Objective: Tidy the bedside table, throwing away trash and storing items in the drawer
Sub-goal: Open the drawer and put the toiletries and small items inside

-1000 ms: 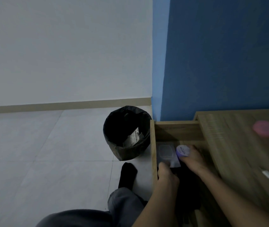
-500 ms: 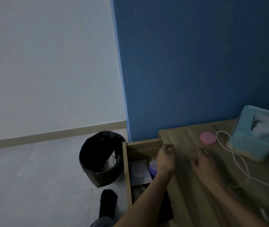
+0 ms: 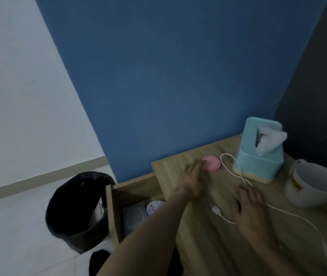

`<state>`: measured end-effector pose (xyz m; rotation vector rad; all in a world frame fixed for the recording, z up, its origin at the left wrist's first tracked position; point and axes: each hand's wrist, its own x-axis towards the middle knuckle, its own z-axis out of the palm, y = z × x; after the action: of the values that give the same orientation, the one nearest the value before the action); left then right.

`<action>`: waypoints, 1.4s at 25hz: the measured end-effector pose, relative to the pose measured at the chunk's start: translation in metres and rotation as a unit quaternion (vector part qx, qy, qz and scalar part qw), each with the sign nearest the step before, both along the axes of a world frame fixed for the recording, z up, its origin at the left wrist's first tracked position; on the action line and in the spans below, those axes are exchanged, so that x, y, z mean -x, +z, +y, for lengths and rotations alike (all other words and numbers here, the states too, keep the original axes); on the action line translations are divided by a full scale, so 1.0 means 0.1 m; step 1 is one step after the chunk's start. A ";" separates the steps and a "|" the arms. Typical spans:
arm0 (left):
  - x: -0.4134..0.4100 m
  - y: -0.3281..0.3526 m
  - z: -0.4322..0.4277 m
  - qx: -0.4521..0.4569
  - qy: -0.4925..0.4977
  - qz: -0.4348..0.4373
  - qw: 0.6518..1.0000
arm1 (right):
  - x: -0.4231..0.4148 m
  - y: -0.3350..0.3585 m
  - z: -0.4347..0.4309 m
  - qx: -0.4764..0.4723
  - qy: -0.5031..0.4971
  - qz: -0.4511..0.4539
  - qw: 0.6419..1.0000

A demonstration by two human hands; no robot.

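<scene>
My left hand [image 3: 191,179] reaches across the wooden bedside table [image 3: 208,242], fingers spread, its fingertips touching a small round pink case [image 3: 212,163] near the back edge. My right hand [image 3: 247,206] hovers flat and open over a white charging cable [image 3: 236,170] that loops across the top; its plug [image 3: 215,209] lies just left of that hand. The drawer [image 3: 110,212] stands open on the left, holding a clear packet [image 3: 133,215] and a purple-lidded jar [image 3: 153,206].
A light blue tissue box [image 3: 258,154] stands at the back of the table, with a white mug [image 3: 314,188] to its right. A black-lined trash bin [image 3: 79,208] with some trash in it sits on the floor left of the drawer. The blue wall rises behind.
Both hands have left the drawer and moved up over the tabletop. The left hand has gone from the drawer edge to the pink case; the view has swung right.
</scene>
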<state>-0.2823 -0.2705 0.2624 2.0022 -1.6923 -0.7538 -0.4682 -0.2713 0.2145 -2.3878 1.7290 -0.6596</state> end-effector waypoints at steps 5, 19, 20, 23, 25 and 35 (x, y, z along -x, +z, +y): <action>0.17 -0.11 -0.21 -0.019 -0.026 -0.080 0.996 | -0.01 0.09 0.04 0.011 0.013 0.000 1.000; 0.07 0.06 0.77 0.049 0.068 0.002 0.996 | -0.44 0.09 0.95 0.012 0.185 -0.154 0.971; 0.04 0.08 0.82 0.037 0.076 0.021 0.996 | -0.49 0.03 1.00 0.005 0.179 -0.150 0.972; 0.02 0.17 0.96 0.034 0.090 0.040 0.995 | -0.51 -0.03 0.96 0.012 0.169 -0.114 0.979; 0.02 0.19 1.07 0.040 0.099 0.043 0.993 | -0.52 -0.03 0.93 0.009 0.166 -0.088 0.982; 0.25 -0.25 2.43 0.013 0.247 0.106 0.963 | -0.53 0.02 0.95 -0.043 0.161 -0.010 0.986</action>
<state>-0.3077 -0.0272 0.2378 2.1122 -1.0146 -0.7247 -0.4153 -0.1760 0.2167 -2.5083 1.2899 -0.5469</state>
